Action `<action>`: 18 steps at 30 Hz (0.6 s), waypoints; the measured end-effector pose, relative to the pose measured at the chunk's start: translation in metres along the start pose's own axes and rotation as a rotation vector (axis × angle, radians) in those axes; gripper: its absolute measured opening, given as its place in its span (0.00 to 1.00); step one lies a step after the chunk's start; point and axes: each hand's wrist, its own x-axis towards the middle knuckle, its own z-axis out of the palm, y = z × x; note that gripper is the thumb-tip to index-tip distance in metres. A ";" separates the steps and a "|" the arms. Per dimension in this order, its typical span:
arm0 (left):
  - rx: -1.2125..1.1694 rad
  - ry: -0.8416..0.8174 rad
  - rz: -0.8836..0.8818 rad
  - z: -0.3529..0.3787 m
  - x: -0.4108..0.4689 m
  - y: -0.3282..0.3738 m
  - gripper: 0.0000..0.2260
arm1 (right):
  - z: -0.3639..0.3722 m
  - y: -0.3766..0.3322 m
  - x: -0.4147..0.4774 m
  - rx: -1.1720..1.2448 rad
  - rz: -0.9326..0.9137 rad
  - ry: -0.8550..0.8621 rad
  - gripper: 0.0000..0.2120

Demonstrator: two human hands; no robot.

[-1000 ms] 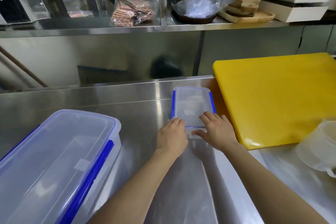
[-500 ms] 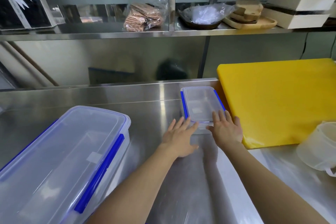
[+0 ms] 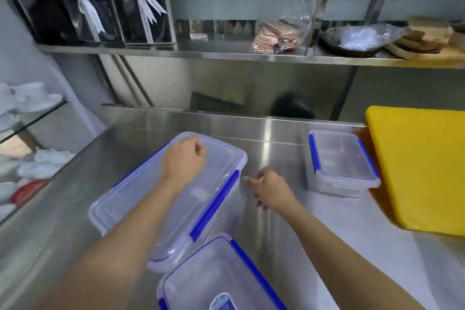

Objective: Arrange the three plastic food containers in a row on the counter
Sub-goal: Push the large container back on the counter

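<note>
Three clear plastic containers with blue clips stand on the steel counter [image 3: 284, 229]. The large container [image 3: 221, 171] lies at an angle left of centre. Over the far end of its lid rests my left hand [image 3: 183, 161], fingers curled in, gripping nothing that I can see. My right hand [image 3: 271, 190] hovers just right of its long side, fingers loosely apart and pointing at the blue clip, a little short of it. The small container [image 3: 342, 161] sits alone at the right. A third container [image 3: 214, 277] shows at the bottom edge, touching the large one's near end.
A thick yellow cutting board [image 3: 422, 166] lies right beside the small container. Above the counter's back edge runs a steel shelf [image 3: 226, 54] with black ribboned boxes, a bag of wafers and wooden boards. At the left stands a glass rack [image 3: 30, 100] with white items.
Both hands have let go of the small container and moved left to the large one. My view has swung left, bringing the third container into sight.
</note>
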 end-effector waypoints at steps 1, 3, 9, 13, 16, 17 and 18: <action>0.021 0.020 -0.041 -0.008 -0.001 -0.020 0.09 | 0.012 -0.007 -0.005 0.066 0.019 -0.095 0.22; 0.100 -0.013 -0.159 -0.020 -0.006 -0.058 0.13 | 0.032 -0.019 -0.014 0.145 0.051 -0.281 0.25; 0.048 -0.314 -0.500 -0.033 -0.034 -0.141 0.35 | 0.072 -0.029 -0.012 0.240 0.044 -0.317 0.40; -0.112 -0.438 -0.485 -0.037 -0.045 -0.157 0.33 | 0.076 -0.029 -0.002 0.350 -0.018 -0.260 0.31; -0.089 -0.392 -0.518 -0.037 -0.051 -0.155 0.31 | 0.074 -0.038 0.009 0.322 -0.084 -0.221 0.24; -0.078 -0.382 -0.541 -0.036 -0.051 -0.153 0.31 | 0.075 -0.043 0.011 0.247 -0.103 -0.166 0.22; -0.047 -0.367 -0.560 -0.035 -0.052 -0.151 0.31 | 0.077 -0.047 0.013 0.114 -0.119 -0.096 0.21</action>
